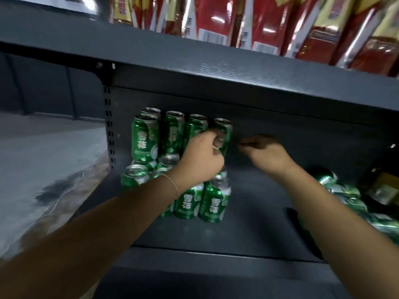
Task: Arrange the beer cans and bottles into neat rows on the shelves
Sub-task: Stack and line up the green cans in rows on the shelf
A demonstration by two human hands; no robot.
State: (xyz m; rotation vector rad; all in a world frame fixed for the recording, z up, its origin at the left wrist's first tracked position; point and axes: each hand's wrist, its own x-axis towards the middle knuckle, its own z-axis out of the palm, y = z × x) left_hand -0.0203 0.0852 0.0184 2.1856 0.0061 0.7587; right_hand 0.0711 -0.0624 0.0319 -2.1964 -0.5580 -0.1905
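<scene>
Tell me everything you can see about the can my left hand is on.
The can is green, shiny metal by its look, with a silver top rim and blurred white print. It stands upright at the right end of the upper row of cans, on top of the lower cans, near the shelf's back wall. The left hand grips it from the front, fingers curled round its side and hiding most of its label. The right hand is apart from it.

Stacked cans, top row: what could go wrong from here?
1. The left hand grips the end can of the upper tier; a nudge could topple its neighbours off the lower cans.
2. The right forearm passes close to the loose cans lying at the right and could knock them.
</scene>
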